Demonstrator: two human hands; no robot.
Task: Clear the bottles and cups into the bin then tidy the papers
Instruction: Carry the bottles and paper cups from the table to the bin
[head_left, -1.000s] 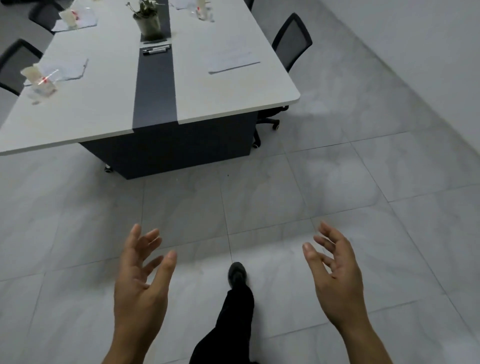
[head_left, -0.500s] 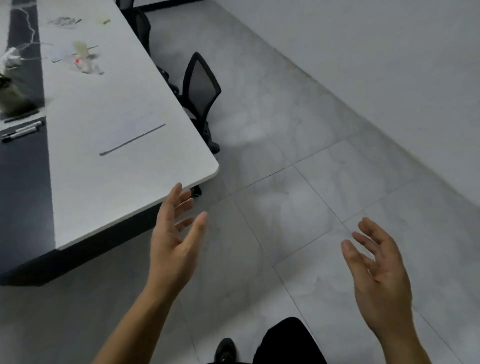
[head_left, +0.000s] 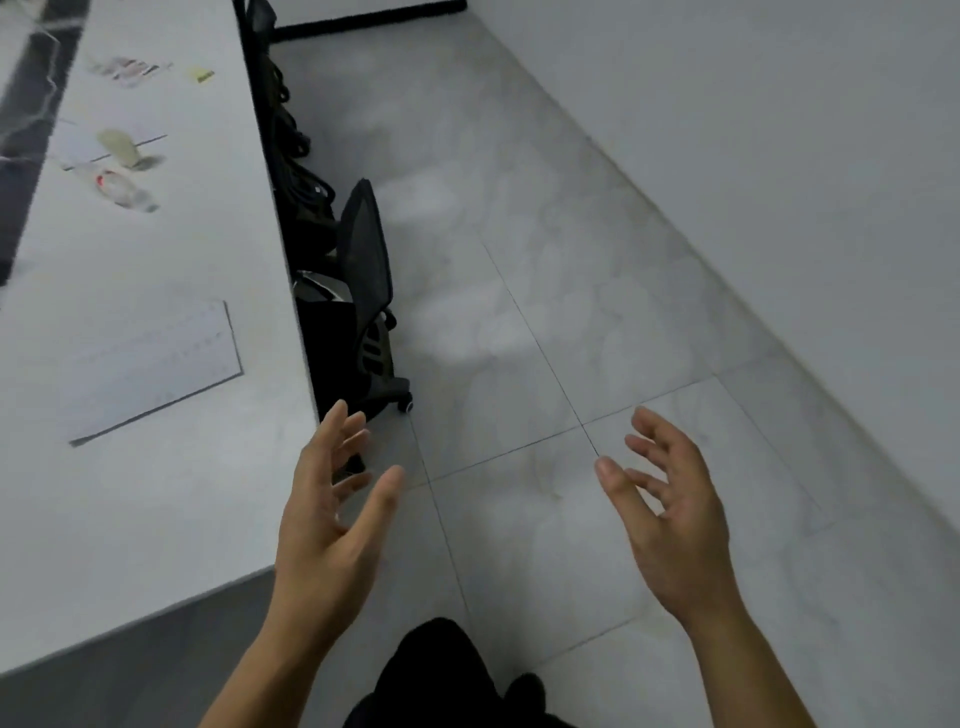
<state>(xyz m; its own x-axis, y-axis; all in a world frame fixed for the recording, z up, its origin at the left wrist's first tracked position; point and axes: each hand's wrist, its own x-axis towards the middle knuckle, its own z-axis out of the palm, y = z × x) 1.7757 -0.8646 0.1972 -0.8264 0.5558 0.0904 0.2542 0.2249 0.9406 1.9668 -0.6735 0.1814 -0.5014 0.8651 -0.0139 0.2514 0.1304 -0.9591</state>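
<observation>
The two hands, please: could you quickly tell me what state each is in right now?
Left hand: open, fingers spread, holding nothing.
Right hand: open, fingers loosely spread, holding nothing.

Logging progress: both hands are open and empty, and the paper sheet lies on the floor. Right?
Not quite. The head view shows the paper sheet lying on the table, near its corner, not on the floor. The left hand and right hand are indeed open and empty.

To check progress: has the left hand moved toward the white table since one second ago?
Yes. The left hand was over bare floor, well short of the table; now it is beside the table's near corner.
</observation>
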